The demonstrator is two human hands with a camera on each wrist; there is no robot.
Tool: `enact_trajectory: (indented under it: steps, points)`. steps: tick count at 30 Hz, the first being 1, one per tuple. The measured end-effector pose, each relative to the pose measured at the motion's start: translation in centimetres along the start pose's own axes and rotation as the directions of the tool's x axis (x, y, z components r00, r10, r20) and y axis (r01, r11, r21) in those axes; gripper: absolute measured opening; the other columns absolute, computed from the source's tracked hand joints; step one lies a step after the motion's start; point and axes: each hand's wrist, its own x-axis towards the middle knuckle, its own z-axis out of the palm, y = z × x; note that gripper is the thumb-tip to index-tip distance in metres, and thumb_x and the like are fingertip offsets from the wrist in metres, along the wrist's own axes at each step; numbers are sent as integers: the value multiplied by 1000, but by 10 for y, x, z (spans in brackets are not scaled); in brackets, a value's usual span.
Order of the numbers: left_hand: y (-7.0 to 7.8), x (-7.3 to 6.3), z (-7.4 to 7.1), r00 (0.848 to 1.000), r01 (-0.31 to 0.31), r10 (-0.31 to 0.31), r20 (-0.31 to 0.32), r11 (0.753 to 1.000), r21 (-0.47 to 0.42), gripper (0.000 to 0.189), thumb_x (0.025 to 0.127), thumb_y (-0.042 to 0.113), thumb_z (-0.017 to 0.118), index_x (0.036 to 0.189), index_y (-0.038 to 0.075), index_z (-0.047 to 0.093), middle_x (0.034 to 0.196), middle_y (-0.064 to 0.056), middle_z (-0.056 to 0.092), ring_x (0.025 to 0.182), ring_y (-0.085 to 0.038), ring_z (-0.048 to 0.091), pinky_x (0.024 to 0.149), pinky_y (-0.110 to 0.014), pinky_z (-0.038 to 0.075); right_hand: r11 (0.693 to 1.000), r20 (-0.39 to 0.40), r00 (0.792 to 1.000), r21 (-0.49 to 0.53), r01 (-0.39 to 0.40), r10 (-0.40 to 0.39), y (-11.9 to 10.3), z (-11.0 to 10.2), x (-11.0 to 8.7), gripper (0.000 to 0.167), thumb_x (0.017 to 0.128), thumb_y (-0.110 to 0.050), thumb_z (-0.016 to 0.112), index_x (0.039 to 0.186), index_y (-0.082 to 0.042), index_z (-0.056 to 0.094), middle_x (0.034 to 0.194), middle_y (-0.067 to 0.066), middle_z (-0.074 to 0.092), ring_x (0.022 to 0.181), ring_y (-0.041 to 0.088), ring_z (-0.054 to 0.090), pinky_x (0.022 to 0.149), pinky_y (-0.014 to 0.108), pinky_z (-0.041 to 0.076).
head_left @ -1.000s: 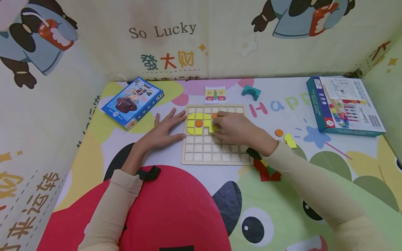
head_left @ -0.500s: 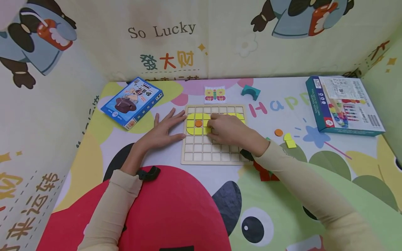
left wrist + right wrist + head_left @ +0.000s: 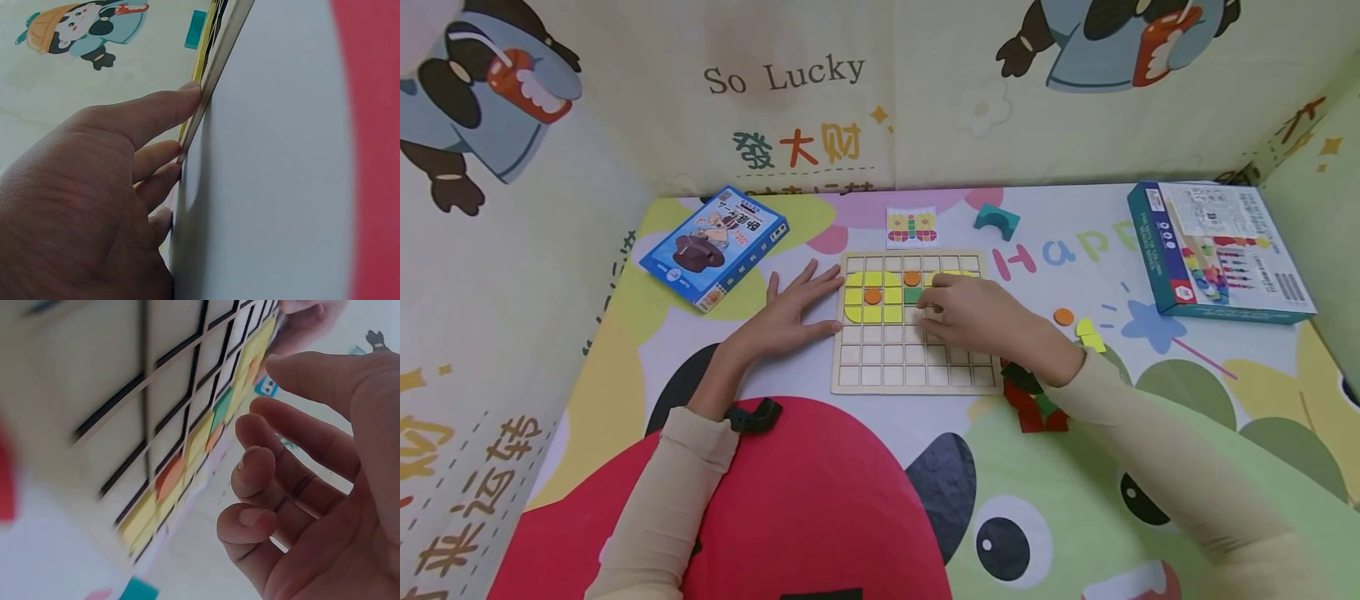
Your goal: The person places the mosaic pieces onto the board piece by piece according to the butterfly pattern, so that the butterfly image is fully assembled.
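Pale wooden grid board (image 3: 892, 354), partly filled

The board lies flat on the brightly printed desk (image 3: 801, 371), its square cells serving as small compartments. Towards its left side, flat yellow pieces (image 3: 872, 314) fill a block of three rows by three columns, save for the middle cell, which holds a round orange disc (image 3: 872, 296). The next column holds a second orange disc (image 3: 912, 278) and, directly below it, a green square piece (image 3: 912, 295). More yellow pieces show along the far right, and the right wrist view reveals a third orange disc (image 3: 170, 478) among them.

The left hand (image 3: 790, 321) has its fingers spread, with the thumb and fingertips touching the board's left edge. The right hand (image 3: 977, 317) hangs over the board's right part and hides some of its cells; its fingers are loosely curled, apart from the thumb, with nothing between them. The two hands are well apart.

By the near right corner of the board lies a pile of red and green pieces (image 3: 1033, 421). Farther right are a loose orange disc (image 3: 1063, 317) and a few loose yellow pieces (image 3: 1092, 337).

At the back, a blue printed box (image 3: 707, 246) and a teal-and-white box (image 3: 1232, 250) look closed; their contents cannot be told. Between them lie a white butterfly card (image 3: 912, 229) and a teal arch-shaped block (image 3: 997, 221).
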Motion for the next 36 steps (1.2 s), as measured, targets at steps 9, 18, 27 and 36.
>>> enact_trajectory:
  steps: [9,18,27,36]
  points:
    - [0,1,1,1000,1,-1,-14,1000,-1,81,97,48,72,166,29,37,178,8,23,170,-26,-3,126,-71,-21,997,-9,998,55,-55,56,35,-11,-58,31,92,-30,83,118,-12,80,101,5,73,80,15,63,71,29,59]
    - [1,0,2,1000,7,-7,-18,1000,0,80,96,49,72,166,29,37,178,8,23,170,-26,-3,126,-71,-21,992,-2,998,111,-59,60,64,-12,-111,25,90,-26,86,114,-19,81,96,-4,70,71,6,53,59,18,50]
    - [0,1,2,1000,12,-12,-15,1000,3,81,96,50,72,166,30,36,178,9,22,170,-24,-4,127,-70,-21,989,0,1000,150,-18,18,79,-3,-148,22,86,-25,89,107,-27,81,95,-16,68,78,-1,56,63,17,53]
    - [2,1,1,1000,18,-18,-11,1000,-1,80,96,49,72,166,30,36,178,8,23,170,-24,-4,127,-69,-22,991,47,999,126,-31,26,75,3,-160,22,82,-32,93,93,-35,74,97,-18,66,86,1,58,69,18,56]
